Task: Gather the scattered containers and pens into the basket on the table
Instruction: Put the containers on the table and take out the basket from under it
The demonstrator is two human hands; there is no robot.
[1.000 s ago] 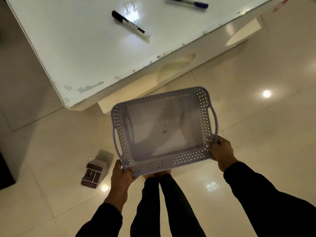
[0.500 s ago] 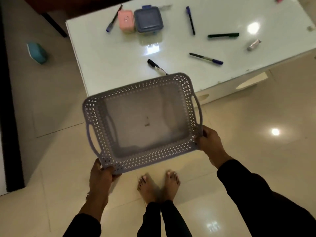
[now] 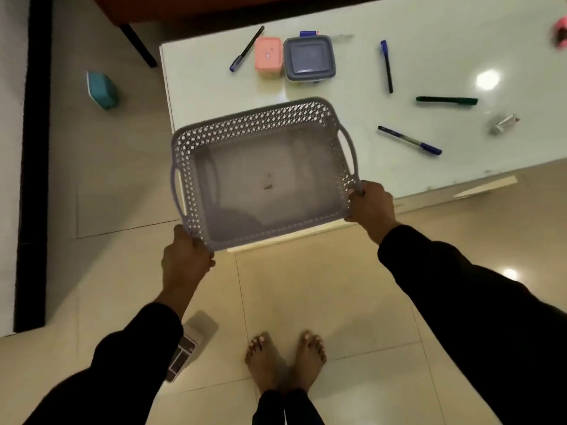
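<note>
While both arms reach forward, the left hand (image 3: pixel 187 259) and right hand (image 3: pixel 369 205) clamp the lavender basket's (image 3: pixel 260 121) near corners — held level. Pens lie beyond the right hand.

i can't read any text, label, brand or number anywhere in my view. the pink container (image 3: pixel 268 56) has a small mark on its lid, too blurred for me to make out. the grey container (image 3: pixel 308 58) beside it shows a faint line along its lid that may be print, but i can't tell. the pens on the tabletop (image 3: pixel 214 87) carry no lettering i can read.
</note>
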